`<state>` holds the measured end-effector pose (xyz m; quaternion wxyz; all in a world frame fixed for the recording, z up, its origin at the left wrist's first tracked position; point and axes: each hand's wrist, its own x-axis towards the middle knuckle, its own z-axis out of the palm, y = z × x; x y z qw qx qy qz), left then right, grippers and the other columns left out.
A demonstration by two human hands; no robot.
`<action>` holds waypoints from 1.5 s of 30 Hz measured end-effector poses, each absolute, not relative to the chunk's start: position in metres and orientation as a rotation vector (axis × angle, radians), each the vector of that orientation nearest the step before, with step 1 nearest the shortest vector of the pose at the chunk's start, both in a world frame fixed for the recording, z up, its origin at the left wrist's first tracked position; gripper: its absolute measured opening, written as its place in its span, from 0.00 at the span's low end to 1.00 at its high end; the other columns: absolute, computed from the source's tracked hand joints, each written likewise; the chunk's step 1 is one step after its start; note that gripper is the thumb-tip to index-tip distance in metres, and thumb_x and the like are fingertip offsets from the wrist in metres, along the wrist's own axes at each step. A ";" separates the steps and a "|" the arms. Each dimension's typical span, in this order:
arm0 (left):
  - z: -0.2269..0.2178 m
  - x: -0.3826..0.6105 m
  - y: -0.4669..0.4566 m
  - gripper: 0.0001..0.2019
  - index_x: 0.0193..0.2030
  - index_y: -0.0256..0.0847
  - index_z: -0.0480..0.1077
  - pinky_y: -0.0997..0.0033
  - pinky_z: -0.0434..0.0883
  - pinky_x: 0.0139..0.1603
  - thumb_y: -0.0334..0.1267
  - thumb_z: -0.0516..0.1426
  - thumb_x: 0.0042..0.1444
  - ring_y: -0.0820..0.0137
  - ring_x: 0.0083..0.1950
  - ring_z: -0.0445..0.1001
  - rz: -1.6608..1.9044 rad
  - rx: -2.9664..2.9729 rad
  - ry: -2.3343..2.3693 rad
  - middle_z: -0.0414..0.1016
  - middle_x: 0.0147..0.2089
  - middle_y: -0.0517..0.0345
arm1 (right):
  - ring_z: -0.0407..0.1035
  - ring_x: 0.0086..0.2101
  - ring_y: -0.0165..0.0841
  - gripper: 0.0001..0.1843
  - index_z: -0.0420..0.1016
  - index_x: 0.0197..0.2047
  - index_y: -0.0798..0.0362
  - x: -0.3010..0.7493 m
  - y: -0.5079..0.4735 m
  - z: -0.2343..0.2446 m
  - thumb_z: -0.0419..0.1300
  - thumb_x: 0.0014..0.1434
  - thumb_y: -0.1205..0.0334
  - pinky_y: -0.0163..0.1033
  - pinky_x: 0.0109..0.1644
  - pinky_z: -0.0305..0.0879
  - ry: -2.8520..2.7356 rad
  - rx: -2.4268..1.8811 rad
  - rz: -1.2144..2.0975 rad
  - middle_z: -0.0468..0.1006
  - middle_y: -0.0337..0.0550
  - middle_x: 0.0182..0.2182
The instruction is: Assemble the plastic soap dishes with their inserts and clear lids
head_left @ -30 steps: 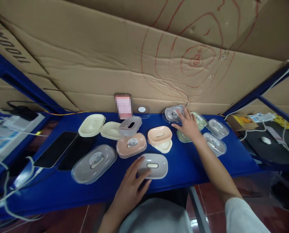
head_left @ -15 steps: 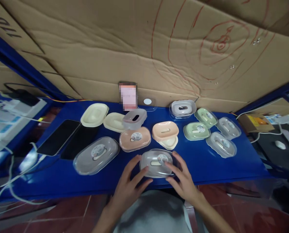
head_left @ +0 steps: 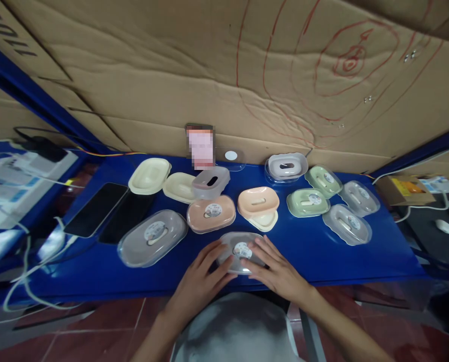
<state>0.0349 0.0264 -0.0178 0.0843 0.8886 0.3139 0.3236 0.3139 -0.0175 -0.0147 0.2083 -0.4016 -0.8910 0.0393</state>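
Observation:
At the table's front edge lies a grey soap dish under a clear lid with a round printed label. My left hand grips it from the left, fingertips curved onto the lid. From the right side my right hand holds the same lid, its fingers on the top beside the label. Part of the dish is hidden under my fingers. Just behind are a lidded peach soap dish and an unlidded peach tray resting on a cream piece. To the left sits another lidded grey soap dish.
Cream trays and a grey tray stand behind. Lidded green dishes and grey dishes are on the right. Two dark phones lie left, one a phone with a white cable. A cardboard wall closes the back.
Both hands have closed in over the soap dish. The lid's label has shifted left to the middle of the dish, and my right hand has moved left with it.

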 end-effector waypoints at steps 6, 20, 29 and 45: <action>-0.022 0.035 0.023 0.17 0.61 0.44 0.72 0.52 0.82 0.59 0.39 0.64 0.67 0.52 0.67 0.73 0.957 2.645 0.960 0.75 0.60 0.44 | 0.38 0.78 0.55 0.35 0.67 0.74 0.40 0.306 -0.026 -0.010 0.69 0.67 0.63 0.68 0.72 0.62 -2.462 -1.275 0.119 0.55 0.49 0.78; -0.010 0.009 -0.002 0.11 0.54 0.42 0.69 0.50 0.80 0.53 0.33 0.62 0.67 0.51 0.60 0.76 1.046 2.633 1.330 0.72 0.58 0.44 | 0.63 0.70 0.45 0.30 0.61 0.76 0.47 0.333 0.038 0.011 0.59 0.75 0.54 0.60 0.73 0.61 -2.331 -1.448 0.093 0.71 0.51 0.70; -0.016 0.033 -0.001 0.13 0.55 0.42 0.71 0.50 0.80 0.55 0.33 0.64 0.66 0.50 0.61 0.75 1.068 2.610 1.428 0.72 0.58 0.42 | 0.76 0.57 0.43 0.28 0.66 0.73 0.43 0.358 -0.027 0.002 0.54 0.74 0.71 0.60 0.66 0.65 -2.265 -1.592 0.157 0.81 0.47 0.59; 0.001 0.074 0.012 0.17 0.61 0.45 0.74 0.44 0.69 0.73 0.45 0.60 0.70 0.55 0.71 0.72 0.719 2.714 0.769 0.75 0.69 0.49 | 0.71 0.65 0.42 0.25 0.72 0.69 0.43 0.358 -0.021 0.028 0.52 0.75 0.68 0.55 0.66 0.73 -2.093 -1.397 0.099 0.79 0.46 0.64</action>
